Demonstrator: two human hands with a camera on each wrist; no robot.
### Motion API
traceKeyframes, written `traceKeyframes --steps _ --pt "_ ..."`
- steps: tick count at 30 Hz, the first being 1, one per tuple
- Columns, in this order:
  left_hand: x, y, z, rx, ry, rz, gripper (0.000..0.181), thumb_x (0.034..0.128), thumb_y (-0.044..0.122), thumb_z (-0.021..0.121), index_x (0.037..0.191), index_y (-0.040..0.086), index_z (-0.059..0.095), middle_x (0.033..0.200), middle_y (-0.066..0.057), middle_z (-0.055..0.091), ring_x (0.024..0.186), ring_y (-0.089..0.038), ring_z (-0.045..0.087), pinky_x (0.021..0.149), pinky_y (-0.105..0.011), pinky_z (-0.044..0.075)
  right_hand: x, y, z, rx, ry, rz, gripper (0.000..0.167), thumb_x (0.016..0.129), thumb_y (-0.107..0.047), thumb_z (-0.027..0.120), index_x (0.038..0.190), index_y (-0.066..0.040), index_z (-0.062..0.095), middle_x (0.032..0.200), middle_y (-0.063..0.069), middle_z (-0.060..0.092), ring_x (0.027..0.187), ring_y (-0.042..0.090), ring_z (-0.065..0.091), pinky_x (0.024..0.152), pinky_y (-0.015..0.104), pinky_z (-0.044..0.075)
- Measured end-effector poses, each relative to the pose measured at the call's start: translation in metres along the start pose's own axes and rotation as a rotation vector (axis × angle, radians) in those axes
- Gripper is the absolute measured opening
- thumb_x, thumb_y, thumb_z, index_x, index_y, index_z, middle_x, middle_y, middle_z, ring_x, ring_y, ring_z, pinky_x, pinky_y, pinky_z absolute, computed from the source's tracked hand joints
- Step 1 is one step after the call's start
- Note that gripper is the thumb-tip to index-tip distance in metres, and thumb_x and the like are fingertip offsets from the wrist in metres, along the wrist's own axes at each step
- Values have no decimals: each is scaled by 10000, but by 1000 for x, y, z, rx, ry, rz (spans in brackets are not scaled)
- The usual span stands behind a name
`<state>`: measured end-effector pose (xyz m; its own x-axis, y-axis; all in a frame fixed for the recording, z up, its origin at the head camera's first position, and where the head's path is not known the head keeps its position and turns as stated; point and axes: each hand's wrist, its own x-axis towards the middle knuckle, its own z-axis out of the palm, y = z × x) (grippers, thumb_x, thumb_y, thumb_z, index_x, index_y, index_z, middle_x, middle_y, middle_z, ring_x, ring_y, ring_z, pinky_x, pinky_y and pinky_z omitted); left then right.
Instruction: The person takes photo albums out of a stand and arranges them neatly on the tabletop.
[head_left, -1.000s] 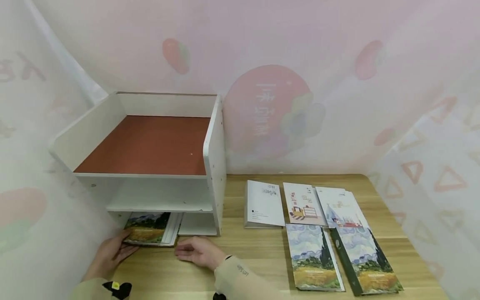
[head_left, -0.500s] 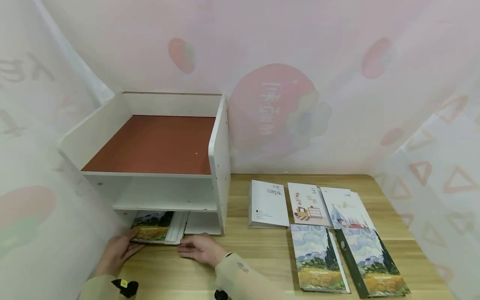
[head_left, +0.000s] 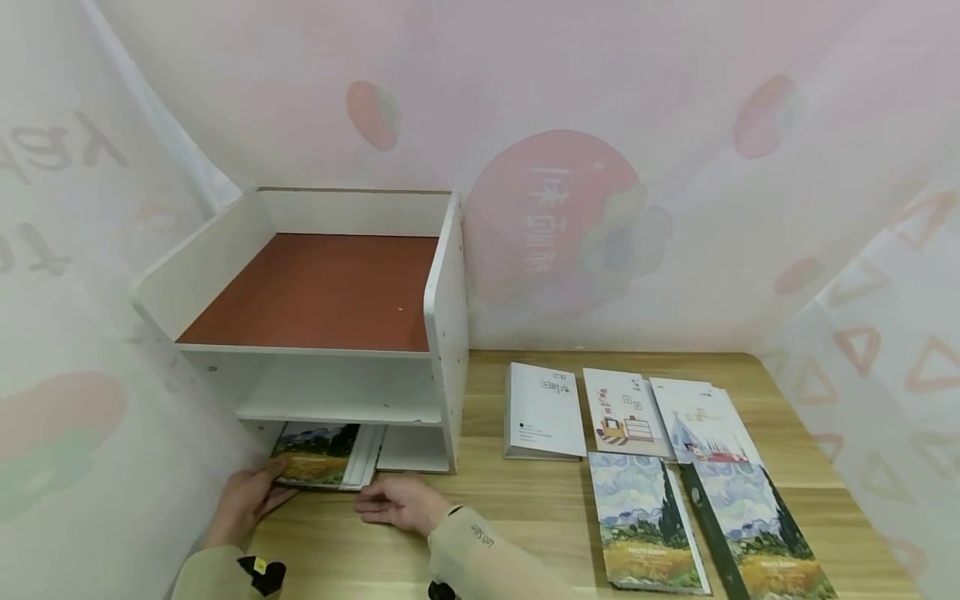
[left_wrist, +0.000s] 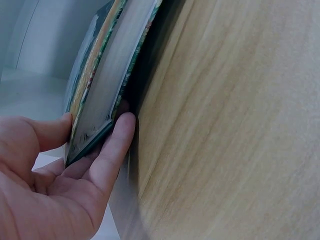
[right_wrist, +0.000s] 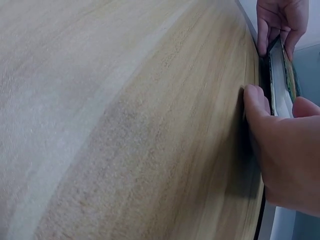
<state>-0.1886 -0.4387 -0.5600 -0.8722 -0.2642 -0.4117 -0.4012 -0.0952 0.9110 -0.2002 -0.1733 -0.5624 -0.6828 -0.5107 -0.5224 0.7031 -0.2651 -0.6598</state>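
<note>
A photo album (head_left: 315, 458) with a painted landscape cover lies in the bottom compartment of a white desk shelf (head_left: 447, 333), its front edge poking out. My left hand (head_left: 247, 500) pinches its left front corner, thumb above and fingers underneath, as the left wrist view confirms. At the right front corner is my right hand (head_left: 405, 504). In the right wrist view its thumb and fingers (right_wrist: 257, 105) stand on either side of the album's edge (right_wrist: 280, 82); the exact contact is partly hidden. Pale page edges show along the album's right side.
Right of the shelf, on the wooden table (head_left: 480, 533), lie a white-covered album (head_left: 543, 412), two illustrated albums (head_left: 622, 412) and two more landscape albums (head_left: 648, 525). A printed curtain (head_left: 675, 167) encloses the back and sides.
The whole head view has shifted, so everything sits further right. The right hand has closed up to the album's right corner; the left keeps its hold, and the album has barely moved.
</note>
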Motion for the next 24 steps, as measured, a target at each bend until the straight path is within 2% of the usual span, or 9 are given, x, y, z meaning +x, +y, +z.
traceKeyframes --steps 2,4,8,11,12,14,17,19,24 --pt "1 -1 0 0 2 13 572 1041 107 495 1385 -271 238 1130 -257 553 750 -202 696 824 -397 575 1 1 0 18 -1 -4 203 945 114 555 1130 199 562 1140 330 607 1149 443 565 985 519 471" --pt "1 -1 0 7 0 22 556 1043 98 482 1394 -260 242 1192 -291 527 743 -200 695 822 -393 577 3 1 0 34 2 -7 220 942 125 553 1146 207 547 1130 330 607 1150 450 561 987 521 469" --pt "2 -2 -1 10 -16 12 551 1054 93 443 1428 -228 195 1435 -390 271 742 -191 684 836 -386 573 5 1 2 58 27 -16 277 925 154 557 1190 219 508 1095 324 611 1136 453 568 979 521 476" --pt "2 -2 -2 12 -30 -5 575 1059 110 435 1446 -211 156 1503 -382 141 752 -176 672 853 -375 567 6 1 3 73 60 -29 296 912 166 567 1196 220 503 1060 318 616 1118 453 578 964 521 488" --pt "2 -2 -2 14 -32 -8 581 1060 118 438 1447 -210 154 1503 -383 141 756 -171 671 856 -372 565 6 1 4 80 71 -34 302 909 168 571 1198 220 502 1052 316 617 1112 454 581 959 521 491" --pt "1 -1 -2 19 -31 -8 594 1061 128 444 1444 -218 150 1479 -404 167 759 -174 670 858 -373 564 6 0 5 89 83 -45 308 903 168 578 1196 220 501 1048 319 618 1104 453 586 952 521 496" --pt "0 0 -1 26 -10 3 595 1055 122 460 1414 -255 171 1338 -423 359 748 -202 685 836 -388 572 6 1 5 97 82 -49 371 898 168 587 1243 232 467 1052 318 619 1098 450 592 946 519 501" --pt "-1 0 -1 31 2 5 584 1050 111 468 1403 -264 191 1234 -368 467 738 -221 686 825 -394 576 7 1 4 101 75 -48 420 896 168 592 1279 238 434 1048 311 623 1096 448 594 944 519 502" --pt "-1 -1 -1 20 -9 -1 585 1043 97 483 1402 -263 193 1187 -280 517 739 -233 674 837 -404 572 7 2 2 89 78 -44 356 893 142 625 1221 212 507 1023 288 642 1071 439 612 927 518 513"
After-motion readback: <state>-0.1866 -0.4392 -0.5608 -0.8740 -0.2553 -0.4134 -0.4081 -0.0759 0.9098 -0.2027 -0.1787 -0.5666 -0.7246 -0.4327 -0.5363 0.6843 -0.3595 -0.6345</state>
